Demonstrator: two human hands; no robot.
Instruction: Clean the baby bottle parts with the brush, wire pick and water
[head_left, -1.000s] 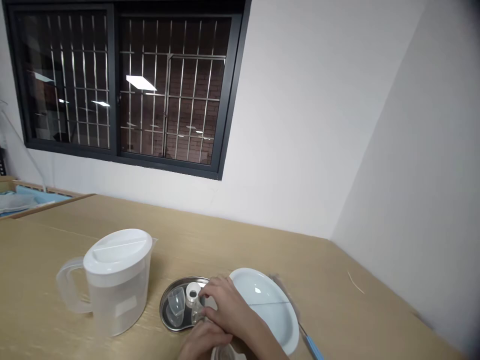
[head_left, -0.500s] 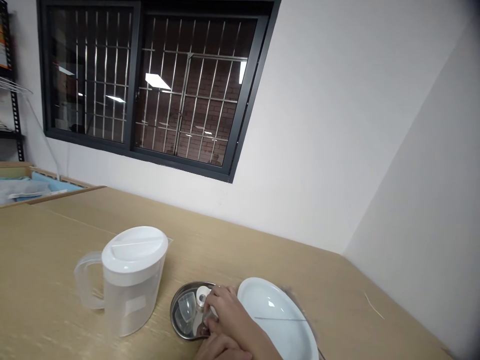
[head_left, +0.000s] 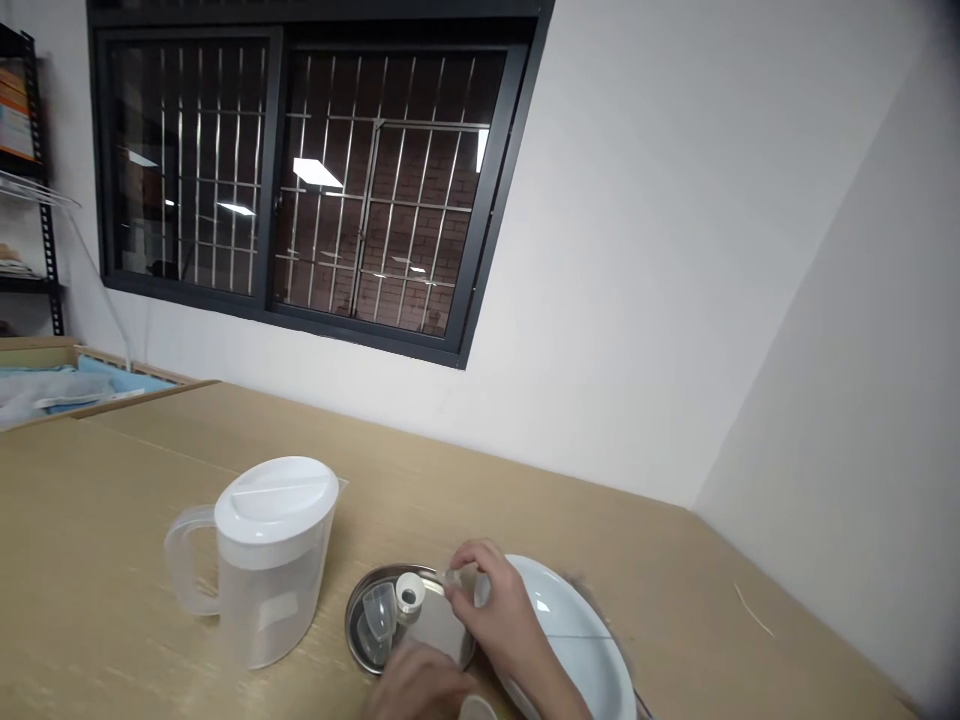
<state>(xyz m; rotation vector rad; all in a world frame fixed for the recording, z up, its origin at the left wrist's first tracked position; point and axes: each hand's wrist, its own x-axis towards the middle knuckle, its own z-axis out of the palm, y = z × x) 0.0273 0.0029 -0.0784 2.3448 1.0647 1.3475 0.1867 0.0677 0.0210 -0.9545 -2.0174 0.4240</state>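
My right hand is above the right rim of an oval metal tray. Its thumb and fingertips pinch a small clear piece whose kind I cannot make out. At the bottom edge, my left hand is smeared by motion over the tray's near side. Beside its fingers shows the round rim of a small cup-like thing, cut off by the frame; whether the hand grips it is unclear. In the tray lie a small clear plastic cup and a white ring-shaped piece with a dark centre.
A clear pitcher with a white lid stands left of the tray. A white oval dish with a thin rod across it sits behind my right forearm. A thin pale strip lies on the table at right.
My hands have come apart: the right has moved up and right to the tray's far right rim with the small clear piece, the left stays low at the near side. The view has shifted slightly.
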